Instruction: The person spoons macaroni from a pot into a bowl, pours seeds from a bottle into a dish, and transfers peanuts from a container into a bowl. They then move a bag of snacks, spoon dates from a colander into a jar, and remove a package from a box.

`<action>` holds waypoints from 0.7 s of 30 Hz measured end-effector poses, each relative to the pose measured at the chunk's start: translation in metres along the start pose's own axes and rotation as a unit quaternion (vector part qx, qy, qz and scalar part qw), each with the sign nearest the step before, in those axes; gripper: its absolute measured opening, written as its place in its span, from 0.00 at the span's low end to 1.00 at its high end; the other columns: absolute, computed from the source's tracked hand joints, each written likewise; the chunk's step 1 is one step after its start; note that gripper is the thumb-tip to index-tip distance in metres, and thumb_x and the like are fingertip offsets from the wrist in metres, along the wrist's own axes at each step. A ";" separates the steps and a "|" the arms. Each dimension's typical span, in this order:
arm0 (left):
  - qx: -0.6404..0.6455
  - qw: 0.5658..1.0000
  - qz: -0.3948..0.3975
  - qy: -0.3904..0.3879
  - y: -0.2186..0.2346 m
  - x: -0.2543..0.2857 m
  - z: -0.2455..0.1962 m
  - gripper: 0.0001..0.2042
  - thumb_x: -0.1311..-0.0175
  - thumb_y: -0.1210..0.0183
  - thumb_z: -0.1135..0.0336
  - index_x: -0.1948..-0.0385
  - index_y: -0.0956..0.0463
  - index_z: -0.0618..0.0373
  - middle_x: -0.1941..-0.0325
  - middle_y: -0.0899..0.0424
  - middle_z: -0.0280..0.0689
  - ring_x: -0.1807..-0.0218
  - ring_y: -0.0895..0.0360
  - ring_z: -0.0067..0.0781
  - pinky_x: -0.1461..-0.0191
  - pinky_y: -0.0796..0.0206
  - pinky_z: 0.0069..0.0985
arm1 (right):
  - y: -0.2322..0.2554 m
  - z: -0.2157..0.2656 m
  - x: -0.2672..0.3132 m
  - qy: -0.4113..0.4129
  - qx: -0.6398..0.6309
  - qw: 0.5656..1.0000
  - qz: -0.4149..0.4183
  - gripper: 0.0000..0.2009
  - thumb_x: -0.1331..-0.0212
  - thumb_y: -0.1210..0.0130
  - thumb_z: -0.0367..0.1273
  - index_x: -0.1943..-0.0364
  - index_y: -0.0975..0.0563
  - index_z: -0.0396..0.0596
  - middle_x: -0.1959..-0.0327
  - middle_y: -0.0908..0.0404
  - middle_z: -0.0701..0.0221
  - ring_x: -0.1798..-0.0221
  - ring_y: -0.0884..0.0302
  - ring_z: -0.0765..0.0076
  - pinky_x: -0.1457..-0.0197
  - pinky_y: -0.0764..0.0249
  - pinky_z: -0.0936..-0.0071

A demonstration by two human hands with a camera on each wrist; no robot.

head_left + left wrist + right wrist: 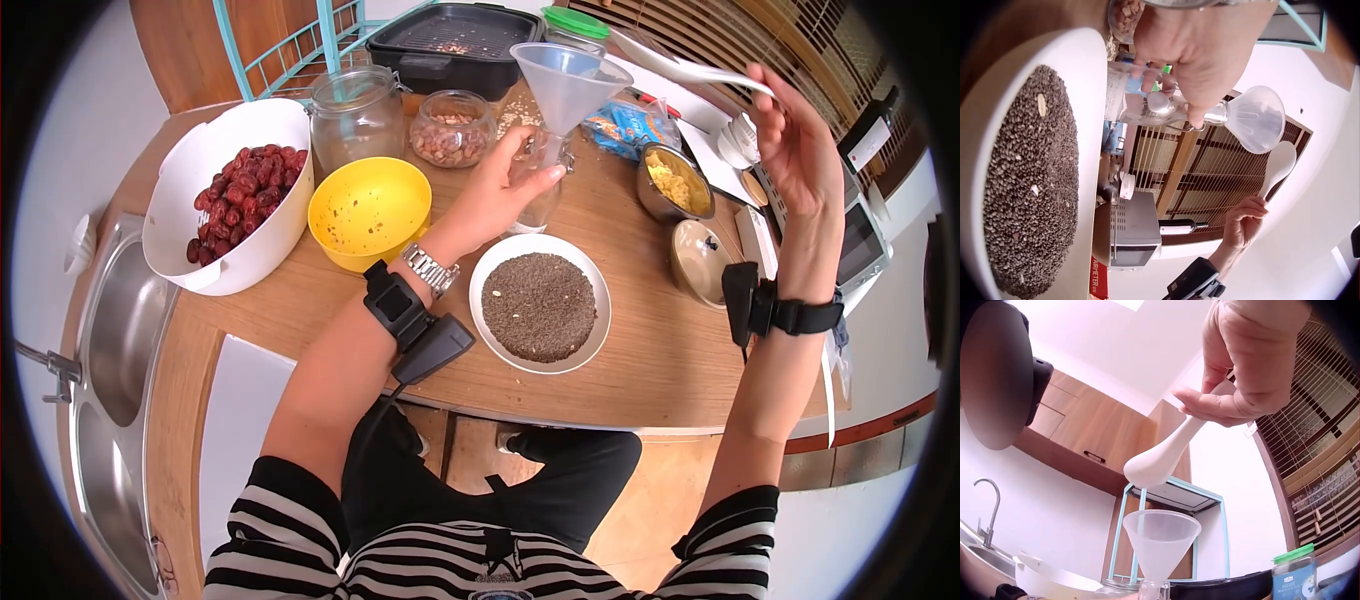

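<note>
One wooden counter (640,375) spans the kitchen, two sink basins (125,330) at its left end. Next come one white tub (165,235) of red dates (245,195), one large glass jar (350,125), one yellow bowl (370,185) and one small jar of nuts (452,140). The left hand (495,195) curls round one glass bottle (540,212), one funnel (570,90) in its mouth; one white dish (482,333) of dark seeds (540,310) sits just in front. Rightward stand one metal bowl (655,205) and one beige bowl (700,262). The raised right hand (803,155) pinches one white spoon (700,72) above the counter.
</note>
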State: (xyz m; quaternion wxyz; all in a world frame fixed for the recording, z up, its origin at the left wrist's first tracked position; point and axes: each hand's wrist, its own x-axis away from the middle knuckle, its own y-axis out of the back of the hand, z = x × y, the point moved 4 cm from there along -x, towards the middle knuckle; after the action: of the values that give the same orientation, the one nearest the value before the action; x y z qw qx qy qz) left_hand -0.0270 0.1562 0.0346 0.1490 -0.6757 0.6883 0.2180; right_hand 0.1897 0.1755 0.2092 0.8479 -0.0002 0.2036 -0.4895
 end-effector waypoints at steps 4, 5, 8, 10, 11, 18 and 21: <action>0.053 0.999 -0.005 -0.007 -0.001 0.000 0.000 0.21 0.47 0.47 0.62 0.55 0.41 0.63 0.58 0.30 0.41 0.58 0.31 0.26 0.55 0.39 0.23 | -0.010 0.006 -0.019 0.022 0.204 0.979 0.004 0.13 0.45 0.55 0.30 0.59 0.31 0.35 0.77 0.26 0.71 0.78 0.31 0.87 0.76 0.32 0.95; 0.051 0.998 -0.010 -0.018 -0.001 0.000 0.000 0.20 0.47 0.47 0.63 0.55 0.41 0.63 0.59 0.29 0.40 0.59 0.31 0.25 0.56 0.39 0.23 | -0.014 0.007 -0.019 0.022 0.205 0.978 0.005 0.13 0.45 0.55 0.30 0.59 0.31 0.35 0.77 0.26 0.71 0.78 0.31 0.87 0.76 0.32 0.95; 0.063 0.998 0.000 -0.008 -0.001 -0.001 -0.003 0.20 0.47 0.47 0.62 0.56 0.40 0.62 0.60 0.29 0.40 0.59 0.31 0.25 0.57 0.38 0.22 | -0.036 0.003 -0.017 0.049 0.376 0.925 0.026 0.13 0.46 0.53 0.31 0.60 0.28 0.38 0.77 0.26 0.73 0.76 0.30 0.85 0.70 0.32 0.89; 0.063 0.998 -0.005 -0.010 -0.001 0.001 -0.004 0.19 0.46 0.47 0.62 0.56 0.40 0.62 0.60 0.29 0.40 0.59 0.31 0.25 0.57 0.38 0.22 | -0.052 0.001 -0.012 0.085 0.456 0.885 0.036 0.12 0.46 0.53 0.31 0.59 0.28 0.39 0.77 0.26 0.73 0.76 0.31 0.85 0.69 0.32 0.88; 0.062 0.998 -0.009 -0.011 -0.001 0.001 -0.005 0.19 0.46 0.48 0.62 0.56 0.40 0.62 0.60 0.29 0.41 0.59 0.30 0.25 0.57 0.38 0.22 | -0.060 0.002 -0.009 0.121 0.530 0.838 0.046 0.12 0.46 0.53 0.31 0.59 0.28 0.40 0.77 0.26 0.73 0.76 0.31 0.85 0.69 0.32 0.88; 0.030 0.999 -0.004 -0.013 0.001 0.000 -0.007 0.22 0.44 0.49 0.64 0.51 0.44 0.64 0.56 0.32 0.38 0.56 0.34 0.19 0.55 0.40 0.18 | -0.060 0.022 0.034 0.290 0.484 0.824 -0.047 0.11 0.46 0.54 0.29 0.61 0.28 0.38 0.76 0.27 0.71 0.76 0.34 0.84 0.71 0.36 0.88; 0.028 0.999 0.008 -0.030 0.001 0.000 -0.009 0.22 0.45 0.49 0.63 0.51 0.43 0.64 0.56 0.33 0.37 0.56 0.35 0.19 0.55 0.40 0.19 | -0.039 0.022 0.055 0.202 0.361 0.908 -0.062 0.10 0.46 0.54 0.29 0.63 0.27 0.36 0.78 0.27 0.70 0.80 0.35 0.83 0.76 0.38 0.90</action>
State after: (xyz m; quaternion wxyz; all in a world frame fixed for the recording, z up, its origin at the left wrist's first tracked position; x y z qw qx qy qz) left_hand -0.0270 0.1516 0.0422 0.1864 -0.6589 0.6949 0.2196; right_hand 0.1895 0.1048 0.2185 0.6990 0.3922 0.1792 -0.5705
